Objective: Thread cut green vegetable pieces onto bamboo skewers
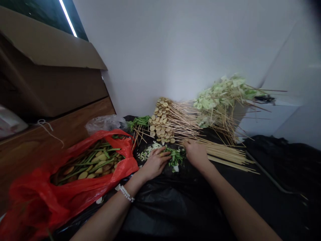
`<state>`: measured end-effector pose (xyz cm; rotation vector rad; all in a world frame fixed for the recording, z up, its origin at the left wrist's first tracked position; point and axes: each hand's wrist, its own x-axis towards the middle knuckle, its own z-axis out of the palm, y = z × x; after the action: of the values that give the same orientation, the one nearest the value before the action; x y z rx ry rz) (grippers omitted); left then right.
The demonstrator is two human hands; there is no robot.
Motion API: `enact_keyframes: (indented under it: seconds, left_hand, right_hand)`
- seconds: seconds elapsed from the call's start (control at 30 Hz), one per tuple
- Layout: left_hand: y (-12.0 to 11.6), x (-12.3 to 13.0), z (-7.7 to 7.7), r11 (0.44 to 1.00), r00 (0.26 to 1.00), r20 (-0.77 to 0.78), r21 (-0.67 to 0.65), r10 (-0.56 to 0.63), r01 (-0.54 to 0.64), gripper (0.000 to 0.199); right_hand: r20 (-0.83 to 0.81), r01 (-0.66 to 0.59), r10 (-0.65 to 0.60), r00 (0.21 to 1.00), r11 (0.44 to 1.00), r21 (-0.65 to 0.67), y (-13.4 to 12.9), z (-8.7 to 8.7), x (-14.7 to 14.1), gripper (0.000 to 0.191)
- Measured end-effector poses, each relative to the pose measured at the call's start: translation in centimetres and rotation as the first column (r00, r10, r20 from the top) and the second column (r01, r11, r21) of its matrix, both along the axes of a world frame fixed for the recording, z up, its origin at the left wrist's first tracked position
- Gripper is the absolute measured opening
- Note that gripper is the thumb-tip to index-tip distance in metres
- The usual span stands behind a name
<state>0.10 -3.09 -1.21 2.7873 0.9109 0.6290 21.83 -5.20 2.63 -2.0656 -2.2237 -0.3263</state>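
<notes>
My left hand (155, 163) lies with its fingers spread at the left edge of a small pile of chopped green leaves (176, 156). Small pale chopped pieces (147, 152) sit just beyond it. My right hand (196, 153) has its fingers curled at the left ends of a bundle of bare wooden sticks (228, 155), right of the leaves; what its fingertips hold is hidden. Behind both hands, sticks threaded with round potato slices (160, 122) are stacked.
An open red plastic bag (100, 190) of potato slices and green stalks lies at left. Skewered cabbage (218, 93) leans at back right. Beyond are a clear bag (106, 123), cardboard box (57, 80) and white wall. Black plastic (163, 207) covers the front.
</notes>
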Motion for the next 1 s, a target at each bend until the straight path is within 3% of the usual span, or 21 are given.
enact_keyframes:
  seconds: [0.1,0.2,0.33,0.43,0.5,0.67,0.77,0.93,1.0]
  left_hand:
    - [0.5,-0.1,-0.3,0.999,0.991,0.122,0.001,0.048,-0.048,0.026]
    - [1.1,-0.7,-0.2,0.979,0.933,0.299,-0.018,0.201,-0.205,0.012]
    - [1.7,-1.3,-0.1,0.910,0.799,0.437,-0.165,0.412,-0.379,0.009]
    - [2.0,-1.4,-0.2,0.895,0.766,0.463,-0.236,0.447,-0.379,0.022]
    - [2.1,-1.4,-0.3,0.892,0.765,0.459,-0.234,0.452,-0.387,0.022]
    - [1.6,-1.1,-0.4,0.874,0.789,0.386,-0.298,0.478,-0.384,0.021]
    - [1.1,-1.0,0.0,0.862,0.801,0.366,-0.379,0.474,-0.337,0.020]
    - [1.0,-1.1,0.4,0.837,0.740,0.435,-0.443,0.514,-0.321,0.019]
    - [0.9,-1.0,0.3,0.850,0.764,0.409,-0.404,0.499,-0.339,0.018]
  right_hand:
    - [-0.007,-0.121,0.120,0.993,0.989,-0.080,-0.1,-0.2,-0.6,0.025]
    - [-0.034,-0.220,0.218,0.975,0.974,-0.061,-0.2,-0.2,-0.5,0.023]
    - [-0.043,-0.140,0.139,0.989,0.990,-0.027,-0.1,-0.1,-0.1,0.025]
    - [-0.051,-0.068,0.070,0.996,0.997,0.030,0.2,-0.4,-0.1,0.025]
    - [-0.056,-0.093,0.095,0.994,0.995,0.045,0.3,-0.9,-0.5,0.026]
    - [-0.045,-0.274,0.273,0.961,0.961,-0.034,0.0,-1.5,-1.9,0.023]
    - [-0.097,-0.364,0.361,0.927,0.931,-0.006,-0.4,-1.0,-1.8,0.019]
    - [-0.117,-0.252,0.254,0.960,0.967,0.035,-0.4,0.1,-0.4,0.021]
    - [-0.083,-0.184,0.186,0.979,0.983,0.023,-0.2,0.2,-0.1,0.022]
